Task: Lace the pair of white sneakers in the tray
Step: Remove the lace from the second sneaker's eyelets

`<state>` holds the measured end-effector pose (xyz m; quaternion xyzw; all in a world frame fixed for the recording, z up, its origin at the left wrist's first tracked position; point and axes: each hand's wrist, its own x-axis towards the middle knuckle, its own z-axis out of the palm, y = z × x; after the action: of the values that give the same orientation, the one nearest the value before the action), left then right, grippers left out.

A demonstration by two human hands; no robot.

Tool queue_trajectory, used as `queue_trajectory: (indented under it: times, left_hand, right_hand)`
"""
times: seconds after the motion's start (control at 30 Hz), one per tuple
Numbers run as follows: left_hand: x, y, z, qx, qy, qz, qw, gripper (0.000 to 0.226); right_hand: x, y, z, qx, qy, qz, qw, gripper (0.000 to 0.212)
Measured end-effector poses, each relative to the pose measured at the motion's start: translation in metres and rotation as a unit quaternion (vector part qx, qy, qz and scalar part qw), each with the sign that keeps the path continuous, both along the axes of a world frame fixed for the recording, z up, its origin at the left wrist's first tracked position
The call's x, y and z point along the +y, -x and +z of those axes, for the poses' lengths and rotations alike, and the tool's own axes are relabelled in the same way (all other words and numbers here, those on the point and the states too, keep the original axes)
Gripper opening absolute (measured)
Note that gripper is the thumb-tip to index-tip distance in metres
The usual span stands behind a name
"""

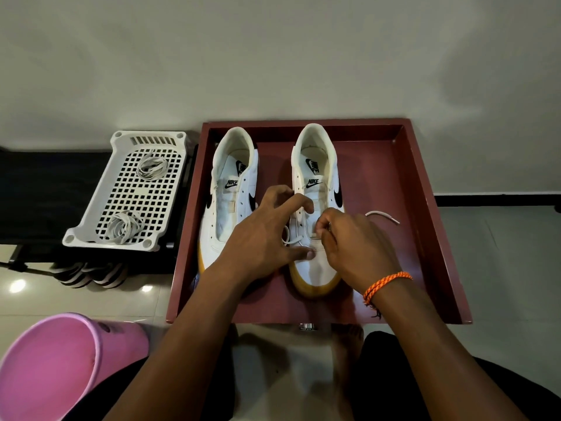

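Two white sneakers with black swooshes stand side by side in a dark red tray (425, 226), toes toward me. The left sneaker (230, 189) has no lace. A white lace (293, 238) runs through the lowest eyelets of the right sneaker (315, 165); one end (384, 215) lies on the tray floor to the right. My left hand (267, 232) rests over the right sneaker's left eyelet row, thumb on the toe, fingers curled at the eyelets. My right hand (355, 241) pinches the lace at the tongue.
A white perforated basket (91, 226) left of the tray holds two coiled white laces, one at the back (151, 167) and one at the front (123, 226). A pink bucket (54, 366) lies at the lower left. Striped sandals (88, 275) sit under the basket.
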<state>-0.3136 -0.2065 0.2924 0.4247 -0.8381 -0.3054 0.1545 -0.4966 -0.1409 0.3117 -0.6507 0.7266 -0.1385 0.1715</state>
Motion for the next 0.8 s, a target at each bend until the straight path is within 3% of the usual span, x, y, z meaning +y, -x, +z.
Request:
queue_trajectory:
  times: [0.13, 0.27, 0.37, 0.43, 0.57, 0.8]
  left_hand:
    - [0.000, 0.001, 0.001, -0.004, 0.006, 0.002, 1.000, 0.071]
    - [0.000, 0.000, 0.002, -0.014, 0.014, -0.001, 1.000, 0.071]
    - [-0.001, -0.002, 0.001, -0.012, 0.014, -0.003, 1.000, 0.072]
    - [-0.001, -0.001, 0.000, -0.009, 0.008, -0.005, 1.000, 0.072]
    - [-0.001, -0.001, 0.000, -0.002, -0.006, -0.005, 1.000, 0.071]
    - [-0.001, 0.000, 0.000, -0.001, -0.001, -0.001, 1.000, 0.072]
  right_hand:
    - [-0.002, 0.010, 0.004, -0.002, 0.001, 0.000, 1.000, 0.009]
    - [-0.005, 0.022, 0.010, 0.005, 0.045, -0.078, 0.996, 0.012]
    - [-0.007, 0.021, 0.011, -0.073, 0.096, -0.078, 0.990, 0.008]
    - [-0.005, 0.011, 0.008, -0.104, 0.063, -0.028, 0.992, 0.010]
    - [0.001, -0.005, 0.000, -0.017, 0.007, -0.004, 1.000, 0.008]
    - [-0.004, 0.012, 0.008, -0.143, 0.010, -0.056, 0.988, 0.005]
